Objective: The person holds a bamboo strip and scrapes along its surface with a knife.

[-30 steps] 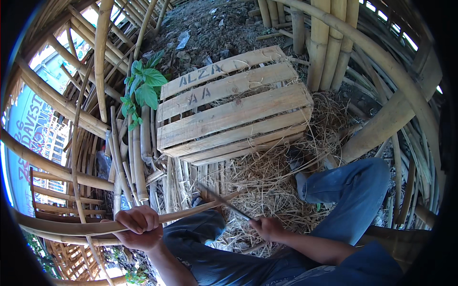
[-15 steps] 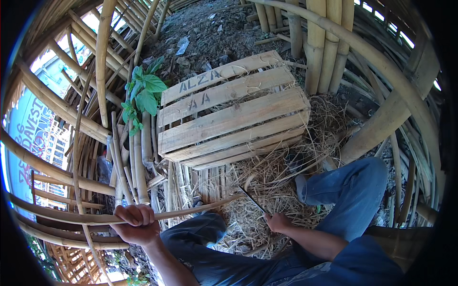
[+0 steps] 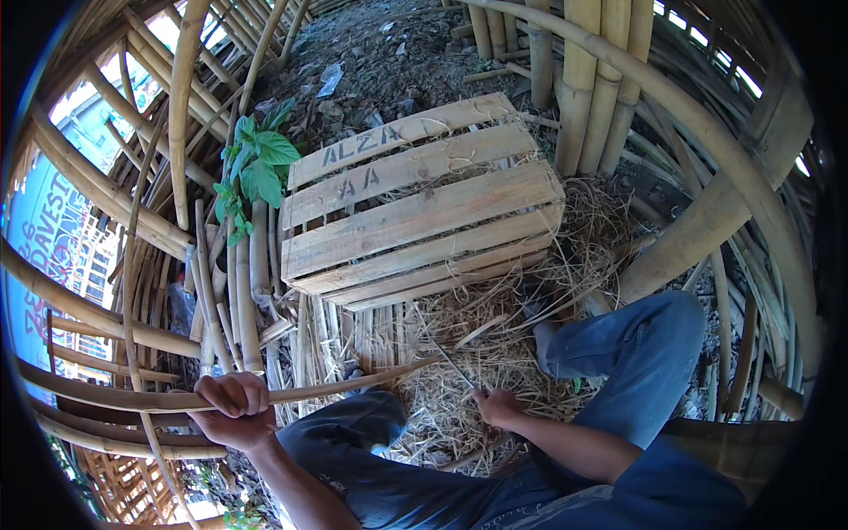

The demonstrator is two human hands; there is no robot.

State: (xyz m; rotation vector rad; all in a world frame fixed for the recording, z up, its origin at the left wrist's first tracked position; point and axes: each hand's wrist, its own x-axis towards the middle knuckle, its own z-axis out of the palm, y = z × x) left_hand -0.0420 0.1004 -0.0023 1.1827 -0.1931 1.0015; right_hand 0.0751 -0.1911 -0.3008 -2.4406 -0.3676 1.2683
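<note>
My left hand [image 3: 234, 408] is closed around a long split bamboo strip [image 3: 353, 382], which runs out past the left side and tapers to a free end over the shavings. In my right hand [image 3: 500, 409] is a knife [image 3: 457, 367] with a thin, narrow blade, its handle mostly hidden in the fist. The blade points up and left and lies by the strip's right end; whether it touches the strip I cannot tell. Pale bamboo shavings [image 3: 442, 415] cover the ground below, between my legs.
Ahead stands a slatted wooden crate [image 3: 424, 221] with straw-like shavings caught on it. A green leafy plant [image 3: 261, 168] grows at its left. Bamboo poles [image 3: 583, 88] stand behind, and a bamboo lattice [image 3: 115, 327] closes the left side. My bent legs [image 3: 636, 353] flank the shavings.
The whole view has shifted slightly. The curled sliver that rose beside the knife tip no longer stands there. Both hands keep their grips.
</note>
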